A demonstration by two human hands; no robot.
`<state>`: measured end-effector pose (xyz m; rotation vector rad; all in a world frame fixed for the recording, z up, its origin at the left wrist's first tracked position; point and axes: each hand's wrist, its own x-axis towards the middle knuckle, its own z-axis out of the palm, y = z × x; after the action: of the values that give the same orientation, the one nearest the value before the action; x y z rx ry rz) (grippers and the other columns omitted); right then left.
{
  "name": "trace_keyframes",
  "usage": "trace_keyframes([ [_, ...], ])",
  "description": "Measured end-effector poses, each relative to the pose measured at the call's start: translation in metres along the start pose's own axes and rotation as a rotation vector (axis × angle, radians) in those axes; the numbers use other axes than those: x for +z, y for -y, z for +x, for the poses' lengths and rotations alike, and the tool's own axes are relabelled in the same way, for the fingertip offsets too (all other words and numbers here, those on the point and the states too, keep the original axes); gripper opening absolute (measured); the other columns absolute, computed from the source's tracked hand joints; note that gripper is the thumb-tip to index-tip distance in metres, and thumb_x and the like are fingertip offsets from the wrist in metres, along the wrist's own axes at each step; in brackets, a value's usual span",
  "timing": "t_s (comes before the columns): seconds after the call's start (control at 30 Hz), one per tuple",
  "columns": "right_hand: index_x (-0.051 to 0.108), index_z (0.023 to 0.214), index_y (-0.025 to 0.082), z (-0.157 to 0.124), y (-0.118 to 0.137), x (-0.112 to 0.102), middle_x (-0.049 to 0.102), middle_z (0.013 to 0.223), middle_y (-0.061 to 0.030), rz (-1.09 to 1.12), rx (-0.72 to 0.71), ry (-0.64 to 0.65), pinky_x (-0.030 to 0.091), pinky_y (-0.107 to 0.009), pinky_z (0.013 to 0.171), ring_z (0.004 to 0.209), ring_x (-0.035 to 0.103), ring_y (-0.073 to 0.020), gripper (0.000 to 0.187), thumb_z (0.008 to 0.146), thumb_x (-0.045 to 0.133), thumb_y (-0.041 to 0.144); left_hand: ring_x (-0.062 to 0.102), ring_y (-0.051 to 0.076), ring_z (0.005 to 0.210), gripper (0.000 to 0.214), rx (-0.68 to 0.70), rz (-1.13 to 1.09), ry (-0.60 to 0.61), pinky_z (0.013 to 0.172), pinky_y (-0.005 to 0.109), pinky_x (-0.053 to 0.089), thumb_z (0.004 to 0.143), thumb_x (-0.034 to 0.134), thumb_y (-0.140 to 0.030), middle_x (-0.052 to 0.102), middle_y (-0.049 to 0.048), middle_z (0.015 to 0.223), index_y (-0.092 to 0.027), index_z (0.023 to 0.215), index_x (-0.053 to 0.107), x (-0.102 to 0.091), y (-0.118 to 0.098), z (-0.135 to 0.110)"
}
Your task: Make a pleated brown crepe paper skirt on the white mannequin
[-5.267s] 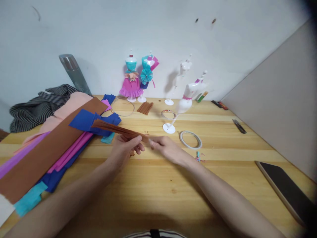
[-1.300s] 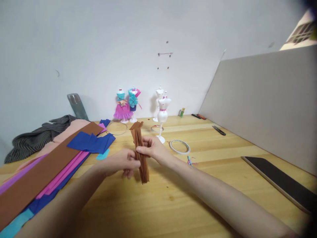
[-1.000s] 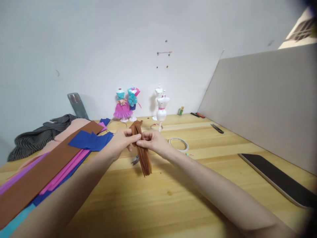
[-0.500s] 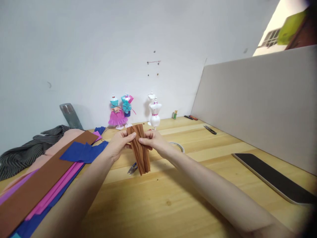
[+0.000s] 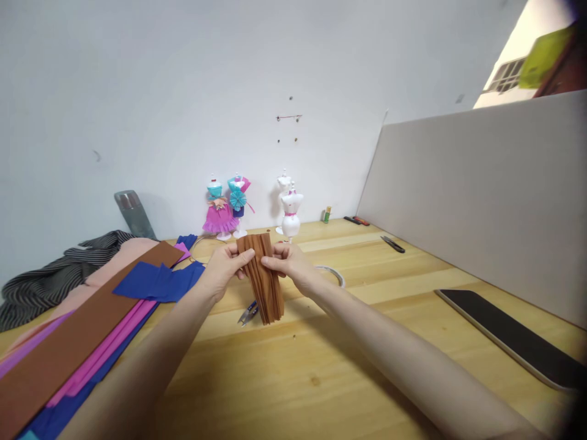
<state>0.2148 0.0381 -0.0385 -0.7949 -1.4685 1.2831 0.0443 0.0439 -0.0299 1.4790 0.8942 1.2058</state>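
Observation:
A pleated piece of brown crepe paper hangs upright above the table, its folds running lengthwise. My left hand pinches its upper left edge, thumb on the front. On the opposite edge my right hand grips it the same way; the fingers behind the paper are partly hidden. Small thread snips lie on the table just beyond the paper's lower left side. Behind my right wrist shows part of a pale ring-shaped band.
Sheets of coloured paper, a brown strip and a blue piece among them, cover the left side. Small mannequins stand along the wall, two dressed. Scissors and a dark flat slab lie right, beside a partition.
The pleats of the brown paper have shifted and fan out more evenly toward the lower end. Both hands keep their hold. The whole view has moved slightly.

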Motion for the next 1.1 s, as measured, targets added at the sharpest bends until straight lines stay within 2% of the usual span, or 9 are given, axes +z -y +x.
trace_keyframes([
  [0.1,0.064,0.072,0.014,-0.001,0.0,0.002,0.057,0.06,0.0026,0.048,0.02,0.003,0.034,-0.023,0.053,0.055,0.049,-0.01,0.032,0.055,0.075,0.039,0.047,0.006,0.046,0.04,-0.019,0.001,0.007,0.038,0.016,0.034,0.062,0.077,-0.047,0.059,0.0004,0.059,-0.01,0.076,0.068,0.002,0.005,0.0],
  [0.17,0.065,0.074,0.013,-0.001,-0.001,0.001,0.059,0.062,0.0018,0.047,0.028,-0.028,0.035,-0.023,0.053,0.056,0.05,-0.0105,0.032,0.056,0.075,0.038,0.049,0.007,0.048,0.04,-0.038,-0.015,0.045,0.041,0.017,0.037,0.062,0.078,-0.046,0.061,0.001,0.062,-0.011,0.079,0.068,0.002,0.005,-0.001],
  [0.3,0.065,0.078,0.012,0.002,-0.005,-0.003,0.06,0.064,0.0011,0.052,0.024,-0.097,0.032,-0.022,0.051,0.054,0.048,-0.0093,0.034,0.058,0.074,0.038,0.065,0.016,0.074,0.051,-0.09,-0.024,0.212,0.063,0.024,0.049,0.063,0.08,-0.034,0.071,0.007,0.088,-0.015,0.108,0.064,-0.001,0.004,-0.004],
  [0.37,0.064,0.077,0.012,0.002,-0.007,-0.004,0.057,0.061,0.0028,0.044,0.017,-0.11,0.03,-0.021,0.048,0.05,0.044,-0.0074,0.033,0.06,0.073,0.04,0.067,0.02,0.083,0.054,-0.094,-0.028,0.253,0.071,0.028,0.051,0.063,0.08,-0.031,0.072,0.0096,0.094,-0.015,0.111,0.063,-0.001,0.005,-0.004],
  [0.47,0.064,0.08,0.013,0.002,-0.007,-0.002,0.06,0.065,0.0016,0.005,-0.037,-0.066,0.036,-0.022,0.052,0.055,0.05,-0.0094,0.032,0.064,0.071,0.04,0.069,0.022,0.083,0.053,-0.079,-0.071,0.204,0.077,0.033,0.051,0.062,0.08,-0.031,0.073,0.0109,0.095,-0.013,0.108,0.063,0.001,0.011,-0.001],
  [0.57,0.062,0.096,0.015,0.002,-0.007,0.0,0.068,0.088,-0.0029,0.004,-0.088,0.018,0.047,-0.029,0.073,0.08,0.062,-0.0168,0.039,0.061,0.073,0.031,0.068,0.022,0.086,0.051,-0.03,-0.111,0.118,0.079,0.033,0.051,0.062,0.08,-0.031,0.073,0.0101,0.097,-0.013,0.107,0.063,0.002,0.016,0.001],
  [0.67,0.061,0.1,0.015,0.003,-0.008,0.0,0.069,0.1,-0.0061,-0.026,-0.076,0.02,0.047,-0.036,0.086,0.094,0.062,-0.0215,0.045,0.058,0.074,0.024,0.068,0.022,0.087,0.052,-0.02,-0.144,0.081,0.075,0.031,0.051,0.063,0.079,-0.031,0.072,0.0109,0.101,-0.013,0.109,0.063,0.001,0.018,0.002],
  [0.8,0.061,0.098,0.014,0.004,-0.011,-0.004,0.069,0.103,-0.0077,-0.047,-0.069,0.011,0.047,-0.04,0.09,0.099,0.061,-0.0241,0.042,0.06,0.072,0.025,0.067,0.021,0.081,0.048,-0.049,-0.162,0.008,0.067,0.028,0.051,0.066,0.078,-0.038,0.072,0.0117,0.102,-0.013,0.105,0.065,0.0,0.018,0.001],
  [1.1,0.062,0.098,0.015,0.002,-0.009,-0.006,0.067,0.101,-0.0067,-0.052,-0.072,0.074,0.047,-0.038,0.088,0.095,0.061,-0.0223,0.036,0.067,0.07,0.031,0.066,0.019,0.078,0.047,-0.098,-0.148,0.032,0.064,0.027,0.051,0.069,0.074,-0.045,0.072,0.0105,0.099,-0.015,0.105,0.068,0.005,0.019,-0.001],
])
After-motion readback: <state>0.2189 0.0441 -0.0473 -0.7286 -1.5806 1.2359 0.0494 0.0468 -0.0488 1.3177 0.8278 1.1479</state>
